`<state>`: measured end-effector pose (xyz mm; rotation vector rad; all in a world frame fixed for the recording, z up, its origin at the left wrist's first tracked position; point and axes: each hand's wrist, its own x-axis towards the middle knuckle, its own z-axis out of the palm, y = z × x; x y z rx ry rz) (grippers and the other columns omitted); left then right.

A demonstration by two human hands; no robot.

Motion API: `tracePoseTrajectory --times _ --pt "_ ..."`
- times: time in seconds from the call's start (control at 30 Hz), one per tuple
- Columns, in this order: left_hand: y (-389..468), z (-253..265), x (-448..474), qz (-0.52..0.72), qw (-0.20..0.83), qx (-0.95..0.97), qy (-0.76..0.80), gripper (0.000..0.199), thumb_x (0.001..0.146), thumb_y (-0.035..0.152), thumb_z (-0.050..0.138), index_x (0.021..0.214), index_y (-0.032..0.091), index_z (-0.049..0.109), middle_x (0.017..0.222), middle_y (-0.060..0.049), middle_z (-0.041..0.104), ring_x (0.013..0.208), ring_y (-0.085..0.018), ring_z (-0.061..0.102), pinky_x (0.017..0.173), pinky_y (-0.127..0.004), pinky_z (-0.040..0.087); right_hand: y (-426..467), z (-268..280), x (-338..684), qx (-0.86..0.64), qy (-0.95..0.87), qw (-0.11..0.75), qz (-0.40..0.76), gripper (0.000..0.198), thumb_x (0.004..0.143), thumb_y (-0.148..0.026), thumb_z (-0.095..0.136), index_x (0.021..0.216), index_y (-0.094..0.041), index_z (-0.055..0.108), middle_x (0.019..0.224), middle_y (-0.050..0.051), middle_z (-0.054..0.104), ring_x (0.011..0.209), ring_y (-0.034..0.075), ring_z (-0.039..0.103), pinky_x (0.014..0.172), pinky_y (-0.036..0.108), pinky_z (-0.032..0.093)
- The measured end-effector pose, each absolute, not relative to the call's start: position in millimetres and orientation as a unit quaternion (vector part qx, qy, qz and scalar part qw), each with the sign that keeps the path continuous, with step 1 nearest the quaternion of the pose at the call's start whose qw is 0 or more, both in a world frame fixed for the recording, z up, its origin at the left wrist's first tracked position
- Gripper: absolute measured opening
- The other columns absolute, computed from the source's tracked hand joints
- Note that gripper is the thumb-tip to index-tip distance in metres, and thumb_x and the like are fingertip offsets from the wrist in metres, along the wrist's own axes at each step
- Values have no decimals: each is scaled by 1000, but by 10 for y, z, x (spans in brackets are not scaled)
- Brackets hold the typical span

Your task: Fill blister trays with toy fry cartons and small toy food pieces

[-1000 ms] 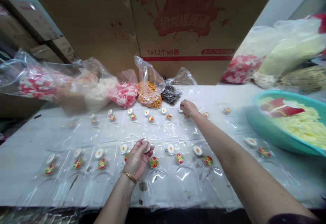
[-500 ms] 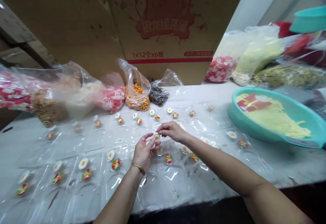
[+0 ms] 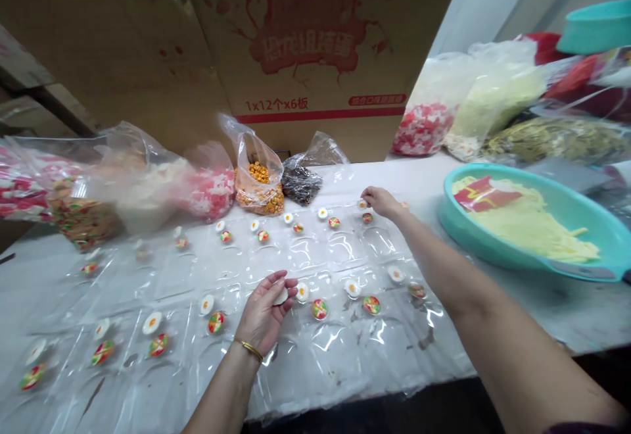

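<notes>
My left hand [image 3: 266,312], a gold bracelet on its wrist, is closed around a white egg-look candy piece [image 3: 280,296] above the near row of clear plastic trays; whether more pieces lie under the fingers is hidden. My right hand [image 3: 383,202] reaches to the far row, its fingertips pinching an egg-look candy piece [image 3: 363,204] with an orange centre. Just below those fingertips sits a round red-green candy [image 3: 367,217] in its tray. Similar pairs stand in both rows, such as the egg-look piece [image 3: 352,288] and the round multicoloured candy [image 3: 371,304].
A turquoise basin [image 3: 493,250] of pale yellow strips and a red packet stands at the right. Along the back are a bag of orange pieces [image 3: 261,187], a bag of dark pieces [image 3: 302,185] and pink-white bags [image 3: 211,191]. A large cardboard box [image 3: 315,79] rises behind.
My right hand has gone from beside my left hand to the far row, carrying an egg-look candy piece. My left hand has shifted slightly left and down. The view has turned a little.
</notes>
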<state>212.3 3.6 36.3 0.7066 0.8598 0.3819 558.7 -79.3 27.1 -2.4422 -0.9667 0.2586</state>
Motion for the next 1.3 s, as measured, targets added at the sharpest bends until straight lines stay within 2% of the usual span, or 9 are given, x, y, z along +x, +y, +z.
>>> tracePoseTrajectory --times 0.17,0.37,0.47,0.63,0.73,0.83,1.0,1.17,1.3 --pt "42 317 2027 182 826 331 417 17 77 9 54 93 15 54 78 -5 64 62 -10 62 50 -17 49 -634 143 5720 -906 -362 200 85 20 72 -10 49 78 -15 68 73 3 67 64 12 58 60 19 41" --pt "51 317 1998 186 828 326 416 17 76 10 55 93 15 55 79 -5 64 63 -10 62 50 -17 49 -714 -7 5662 -904 -390 176 27 33 75 -6 44 100 -13 65 99 8 65 87 16 59 77 23 42" --pt "39 324 2018 185 833 321 410 16 76 10 55 91 15 56 77 -5 64 62 -10 62 52 -18 50 -814 -50 5579 -890 -429 155 18 36 73 -3 43 98 -15 66 105 8 63 95 17 56 83 24 39" --pt "-8 341 2088 177 844 322 392 14 77 11 54 90 14 56 77 -6 64 64 -12 62 55 -19 51 -885 -117 5387 -833 -551 45 -7 38 73 -3 43 104 -15 63 119 8 56 103 20 51 85 27 38" --pt "-5 376 2135 177 864 287 374 13 81 18 51 90 12 57 85 -10 65 73 -15 64 63 -24 53 -893 -47 5366 -843 -536 36 2 42 73 -2 44 109 -15 60 124 8 53 103 20 51 85 28 39" --pt "28 407 2202 164 901 224 333 24 85 30 45 91 11 58 98 -14 63 85 -19 63 74 -29 52 -857 113 5292 -857 -507 90 0 44 74 -2 42 114 -12 56 124 10 52 105 19 51 89 29 37" --pt "37 398 2399 154 933 182 271 36 85 42 40 97 12 57 103 -14 60 91 -20 60 78 -33 50 -800 387 4508 -744 -566 336 117 24 82 -26 48 98 -19 65 96 6 64 85 16 58 76 27 44" --pt "-74 430 2554 137 946 161 244 36 83 45 42 95 14 56 97 -12 60 80 -16 61 74 -30 50 -878 350 3720 -654 -606 413 182 10 75 -23 59 79 -19 66 82 3 63 79 14 57 73 27 44" --pt "-82 444 2491 112 942 170 266 34 82 44 44 100 17 56 115 -13 55 101 -23 56 84 -40 47 -1023 180 4215 -713 -512 452 156 12 77 -24 55 77 -18 64 71 0 63 65 12 55 61 23 42"
